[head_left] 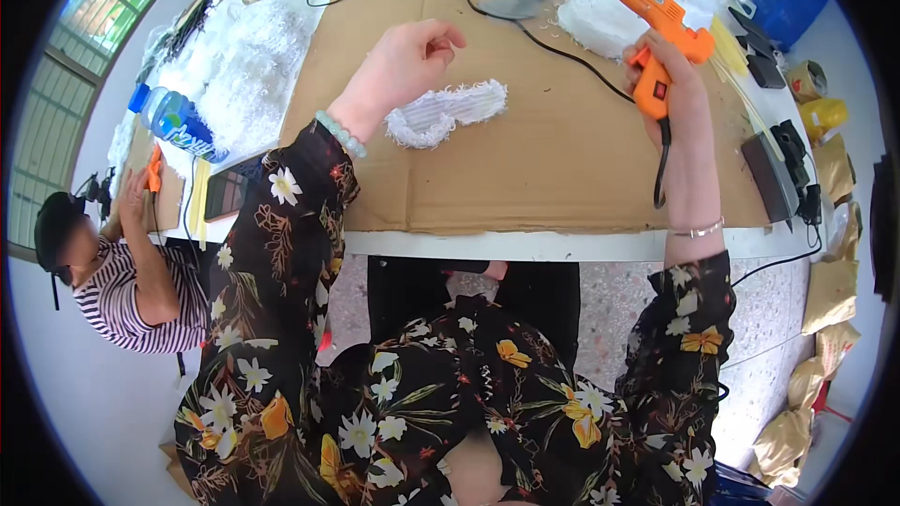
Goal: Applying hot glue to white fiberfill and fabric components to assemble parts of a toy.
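My right hand (673,75) grips an orange hot glue gun (649,2) by its handle, raised over the right of the table, nozzle toward the upper left. My left hand (410,64) hovers over the middle of the cardboard with its fingers curled in. Whether anything small is between those fingertips cannot be seen. Just below it lies a white fringed strip of fabric (450,112), folded and bent, on the brown cardboard sheet (525,173). A black cord (562,54) runs across the cardboard behind the strip.
White fluffy fabric (234,66) piles up at the left, near a blue-capped bottle (178,122) and a phone (228,192). More white fluff (605,19) sits behind the glue gun. A grey box (769,178) stands at the right edge. A co-worker (141,290) in stripes sits at the left.
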The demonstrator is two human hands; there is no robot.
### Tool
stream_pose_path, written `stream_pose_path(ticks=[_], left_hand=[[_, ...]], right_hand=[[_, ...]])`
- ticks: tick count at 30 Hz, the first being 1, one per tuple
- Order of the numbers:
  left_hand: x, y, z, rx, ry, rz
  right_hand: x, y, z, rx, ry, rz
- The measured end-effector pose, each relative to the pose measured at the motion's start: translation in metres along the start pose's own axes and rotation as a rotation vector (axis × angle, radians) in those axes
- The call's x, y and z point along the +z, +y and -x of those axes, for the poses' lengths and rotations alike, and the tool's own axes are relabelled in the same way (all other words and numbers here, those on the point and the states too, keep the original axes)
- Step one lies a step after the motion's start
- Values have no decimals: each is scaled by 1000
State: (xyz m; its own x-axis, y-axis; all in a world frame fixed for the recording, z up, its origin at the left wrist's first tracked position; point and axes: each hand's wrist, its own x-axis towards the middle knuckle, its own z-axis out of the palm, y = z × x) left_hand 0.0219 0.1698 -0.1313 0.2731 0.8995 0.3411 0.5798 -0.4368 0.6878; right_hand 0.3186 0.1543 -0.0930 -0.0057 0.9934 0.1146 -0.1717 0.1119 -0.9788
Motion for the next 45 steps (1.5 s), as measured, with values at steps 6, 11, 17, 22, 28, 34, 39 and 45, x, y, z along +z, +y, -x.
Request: stream_pose_path(ticks=[6, 11, 17, 22, 28, 34, 39, 45], left_hand=[[26, 65, -17, 120, -190, -332], [71, 109, -22, 379, -411, -622], [95, 126, -44, 806, -531, -964], [98, 131, -52, 936, -591, -1082], [95, 132, -56, 995, -621, -1132], [82, 123, -49, 939, -570, -969], [75, 107, -38, 994, -464, -935], [59, 98, -31, 945, -438, -880]], right_hand=[[-55, 25, 15, 93, 69, -200], [-94, 21, 37, 189, -1, -66], [-109, 18, 34, 101, 8, -71], [-102, 14, 32, 102, 87, -97], [-105, 12, 29, 127, 56, 16], [-103, 14, 32, 105, 41, 11], [-104, 21, 24, 89, 14, 0], [-94, 13, 29, 70, 11, 12]])
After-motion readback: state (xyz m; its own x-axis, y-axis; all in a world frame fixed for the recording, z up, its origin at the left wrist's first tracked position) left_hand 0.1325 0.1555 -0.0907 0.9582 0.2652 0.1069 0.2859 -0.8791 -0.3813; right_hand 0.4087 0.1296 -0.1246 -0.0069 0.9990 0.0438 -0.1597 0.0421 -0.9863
